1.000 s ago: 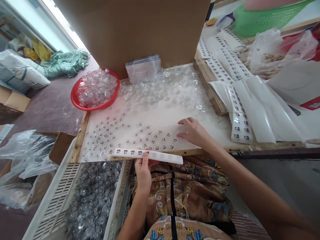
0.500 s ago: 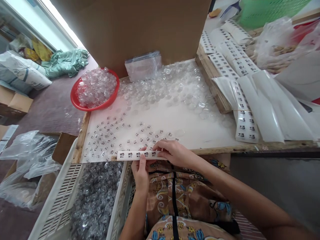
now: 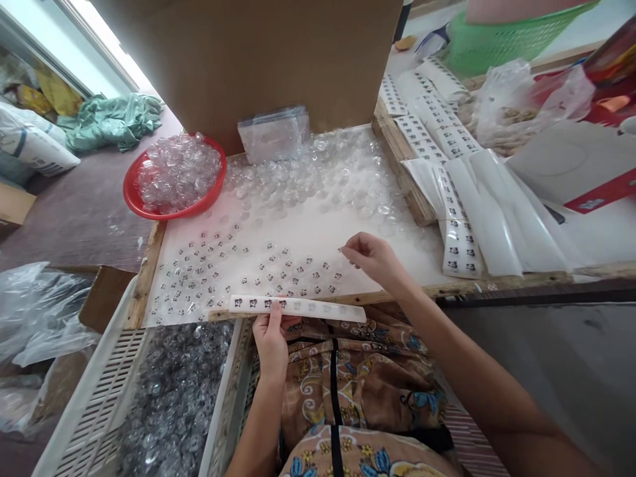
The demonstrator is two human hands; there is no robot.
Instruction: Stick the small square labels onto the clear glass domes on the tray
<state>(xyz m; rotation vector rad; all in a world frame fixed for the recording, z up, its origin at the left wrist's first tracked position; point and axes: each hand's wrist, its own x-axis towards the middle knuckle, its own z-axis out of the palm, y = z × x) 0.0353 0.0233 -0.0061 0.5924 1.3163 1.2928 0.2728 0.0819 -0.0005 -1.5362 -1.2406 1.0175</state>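
Left hand (image 3: 271, 341) grips the panda-sticker strip (image 3: 322, 309); right hand (image 3: 372, 260) pinches 1 small sticker (image 3: 340, 250) over the white board (image 3: 318, 228).

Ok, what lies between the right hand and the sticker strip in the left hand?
In the head view, a stretch of white board with a few small panda-marked pieces lies between right hand and sticker strip.

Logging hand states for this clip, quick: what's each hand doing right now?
Left hand: closed on the sticker strip, thumb on top.
Right hand: fingertips pinched over the white board, seemingly on a tiny sticker.
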